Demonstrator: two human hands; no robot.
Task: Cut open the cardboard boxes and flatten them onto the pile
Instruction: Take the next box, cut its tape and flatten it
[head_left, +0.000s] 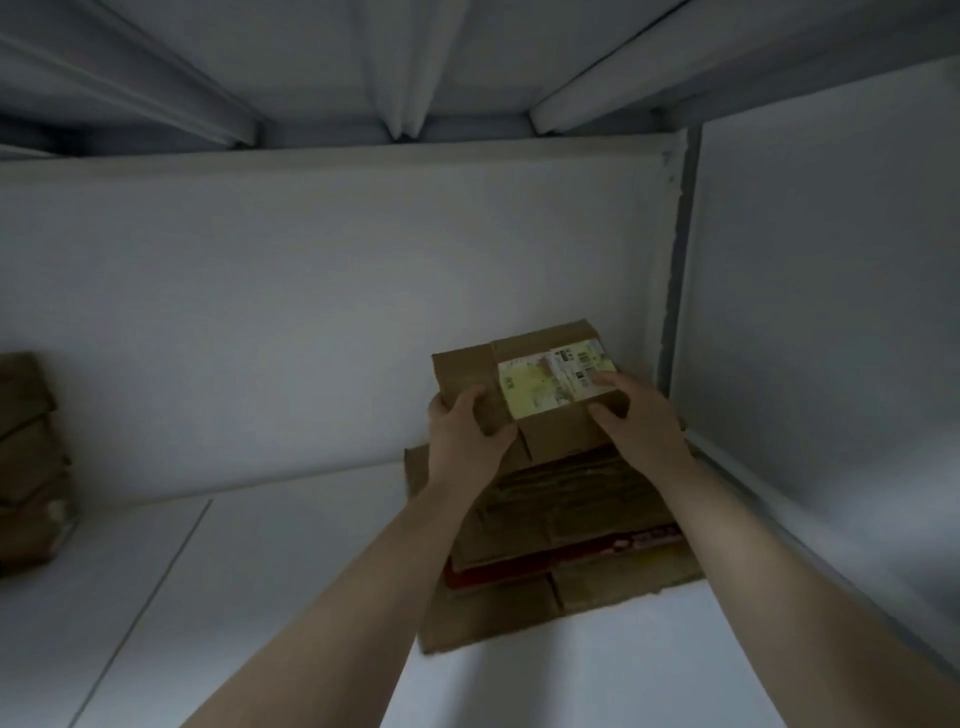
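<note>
Both hands are holding the cardboard box (556, 434) over the flattened pile (571, 519); your left hand (467, 431) is curling its fingers round the left edge, your right hand (641, 421) across the yellow label (545, 382); print unreadably blurred.

A pile (561, 525) of flattened cardboard lies on the shelf (260, 571) in its right rear corner, near the back wall (311, 312) and just beside the side panel (831, 312) on the right. Over the far end of that pile is a cardboard box (524, 384), close to the back wall, with the left hand (465, 431) gripping its near left corner and the right hand (641, 415) holding its right end. A stack of boxes (28, 457) stands well apart at the shelf's far left, and an upper shelf (363, 52) runs overhead.
</note>
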